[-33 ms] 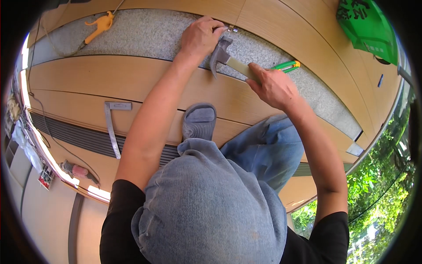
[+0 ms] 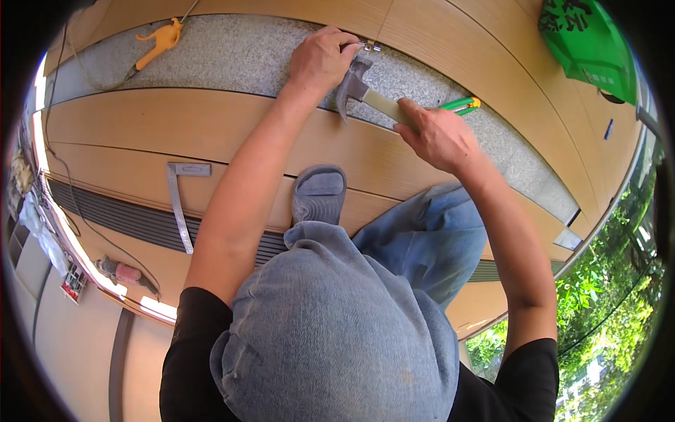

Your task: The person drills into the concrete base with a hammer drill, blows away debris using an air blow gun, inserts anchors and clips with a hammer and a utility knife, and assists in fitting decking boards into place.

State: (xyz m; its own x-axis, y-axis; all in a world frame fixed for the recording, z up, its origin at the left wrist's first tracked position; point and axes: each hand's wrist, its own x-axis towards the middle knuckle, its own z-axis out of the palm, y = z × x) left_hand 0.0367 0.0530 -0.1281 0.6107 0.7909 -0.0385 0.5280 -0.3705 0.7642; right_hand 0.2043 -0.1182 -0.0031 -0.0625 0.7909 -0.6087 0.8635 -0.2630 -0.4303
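Note:
At the edge of the far wood-look plank, my left hand (image 2: 320, 60) is closed in a pinch on a thin metal piece (image 2: 362, 45). A small metal clip (image 2: 370, 47) sits at its tip, against the plank edge; the exact kind of the thin piece cannot be made out. My right hand (image 2: 439, 137) is wrapped round the pale handle of a claw hammer (image 2: 357, 88). The hammer's head hangs just below the clip, apart from it, over the bare grey strip (image 2: 232, 56). Just beyond my right hand lies a green utility knife (image 2: 462, 105), partly hidden.
An orange caulking gun (image 2: 160, 43) lies on the grey strip at the left. A metal try square (image 2: 184, 200) rests on the planks left of my sandalled foot (image 2: 318, 193). A power tool (image 2: 125, 273) with a cord, a green bag (image 2: 590, 53) and a blue marker (image 2: 609, 129) lie farther out.

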